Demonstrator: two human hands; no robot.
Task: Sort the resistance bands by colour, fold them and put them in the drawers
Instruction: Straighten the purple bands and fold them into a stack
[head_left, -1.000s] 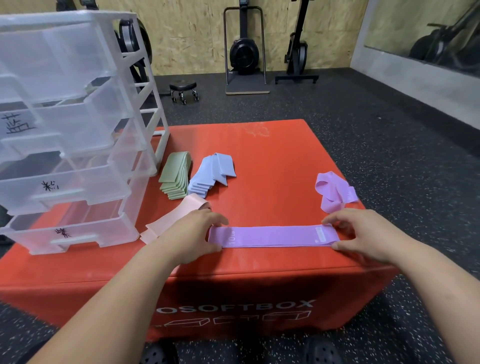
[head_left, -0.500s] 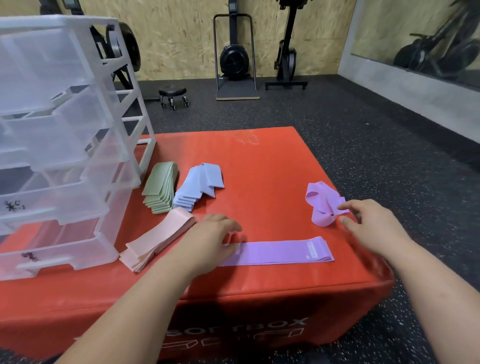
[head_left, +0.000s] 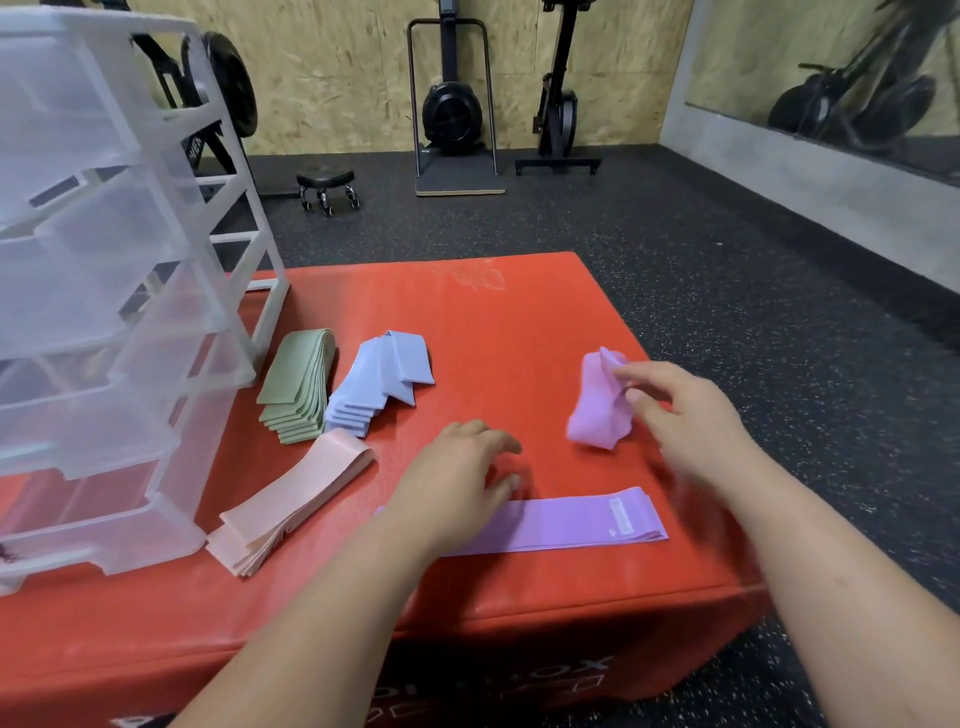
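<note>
A crumpled purple band (head_left: 597, 410) is held in the right hand (head_left: 691, 415). The grip there is narrow, and the band is pinched between the thumb and the fingers. This band is seen over the right part of the red box (head_left: 493, 322). The picture is blurred here, so it cannot be told whether the band's low end touches the box. A flat purple band (head_left: 582, 522) is laid along the front edge of the box, and a white tag is seen near its right end. Its left end is covered by the left hand (head_left: 457, 478), which is laid on it palm down. The grip there is wide: the fingers are loose and a little bent, and nothing is held. Three piles of folded bands are set on the left part of the box. A green pile (head_left: 296, 389) is placed just beside a blue pile (head_left: 374, 384). A pink pile (head_left: 296, 499) is laid at a slant in front of both. The near end of the pink pile is found just beside the clear drawers (head_left: 104, 312), which are stood on the left side of the box. Four drawers are stacked there, one above the other. A dark speckled floor (head_left: 675, 249) is seen behind the box, and gym machines (head_left: 452, 104) are stood against a wooden wall.
</note>
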